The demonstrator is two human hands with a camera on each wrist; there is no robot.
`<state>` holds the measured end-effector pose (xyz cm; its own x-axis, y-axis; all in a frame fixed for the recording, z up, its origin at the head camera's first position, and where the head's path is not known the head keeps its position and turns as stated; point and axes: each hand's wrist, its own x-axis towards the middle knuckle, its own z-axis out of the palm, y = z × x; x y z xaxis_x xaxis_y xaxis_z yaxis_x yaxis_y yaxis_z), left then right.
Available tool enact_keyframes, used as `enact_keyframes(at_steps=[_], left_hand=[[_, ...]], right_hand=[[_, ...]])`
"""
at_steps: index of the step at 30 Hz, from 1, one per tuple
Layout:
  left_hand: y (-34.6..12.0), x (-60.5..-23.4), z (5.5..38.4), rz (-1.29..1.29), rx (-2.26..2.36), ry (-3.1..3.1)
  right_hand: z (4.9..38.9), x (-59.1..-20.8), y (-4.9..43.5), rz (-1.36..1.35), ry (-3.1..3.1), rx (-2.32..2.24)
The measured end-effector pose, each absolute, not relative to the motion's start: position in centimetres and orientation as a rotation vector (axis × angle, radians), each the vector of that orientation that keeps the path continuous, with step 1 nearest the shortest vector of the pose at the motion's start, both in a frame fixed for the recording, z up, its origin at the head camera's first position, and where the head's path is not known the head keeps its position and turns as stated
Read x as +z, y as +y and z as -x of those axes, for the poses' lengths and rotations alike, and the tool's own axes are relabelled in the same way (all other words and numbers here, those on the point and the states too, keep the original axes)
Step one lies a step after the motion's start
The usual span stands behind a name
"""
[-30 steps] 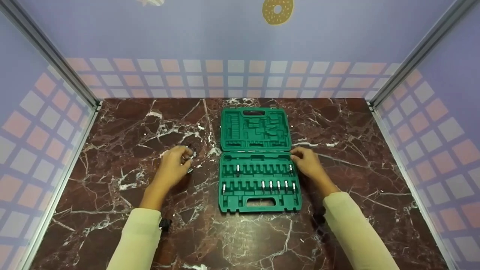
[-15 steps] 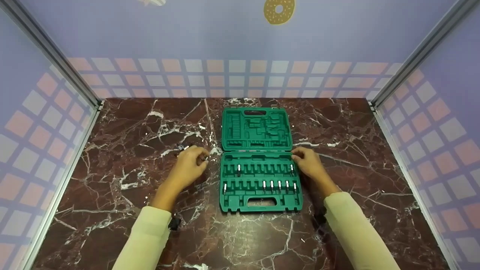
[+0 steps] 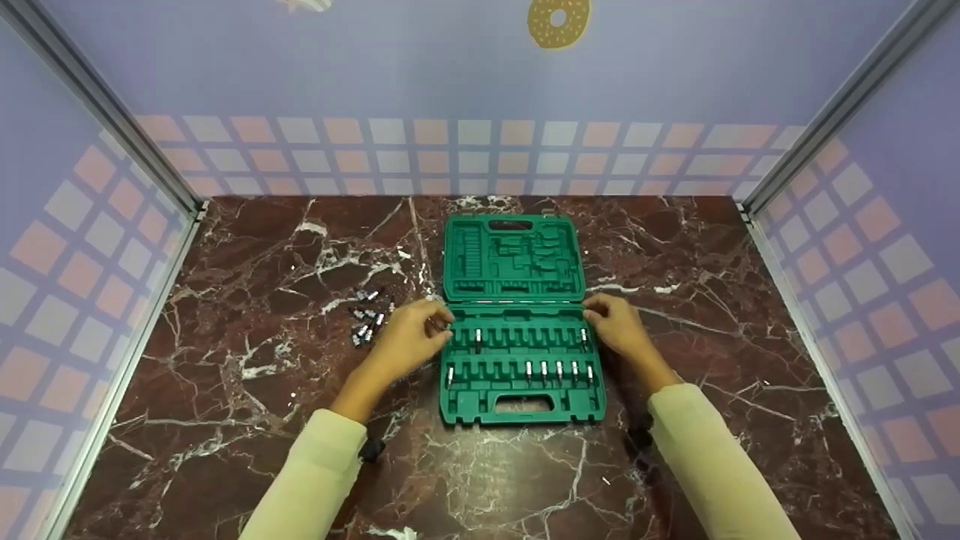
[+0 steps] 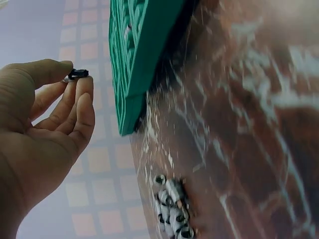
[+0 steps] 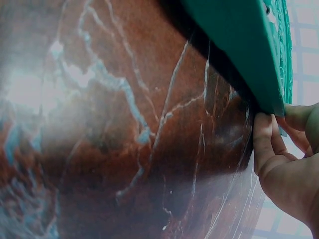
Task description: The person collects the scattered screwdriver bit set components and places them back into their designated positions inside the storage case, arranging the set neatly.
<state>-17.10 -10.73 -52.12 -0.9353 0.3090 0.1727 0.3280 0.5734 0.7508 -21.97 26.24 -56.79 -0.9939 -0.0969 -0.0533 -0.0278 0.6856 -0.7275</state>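
A green tool case lies unfolded on the marble-patterned table, with several silver socket bits standing in its lower half. At the case's left rim, near the hinge, is my left hand. It pinches a small socket bit with a dark end between thumb and fingertips, as the left wrist view shows. On the other side, my right hand grips the case's right edge near the hinge, fingers at the underside and thumb above. The right wrist view shows this edge close up.
Several loose socket bits lie in a pile left of the case, behind my left hand. Patterned walls enclose the table at the back and both sides. The case's upper half has moulded recesses and lies toward the back wall.
My left hand has moved right from the pile of loose socket bits to the case's left rim, carrying one bit and uncovering the pile. My right hand stays at the case's right edge.
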Motion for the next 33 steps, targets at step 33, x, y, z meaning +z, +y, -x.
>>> enact_keyframes(at_steps=[33], left_hand=[[-3.8,-53.0,16.1,0.718,-1.641,-2.877]], right_hand=[[21.8,-56.8,26.2,0.096,2.787,-1.224]])
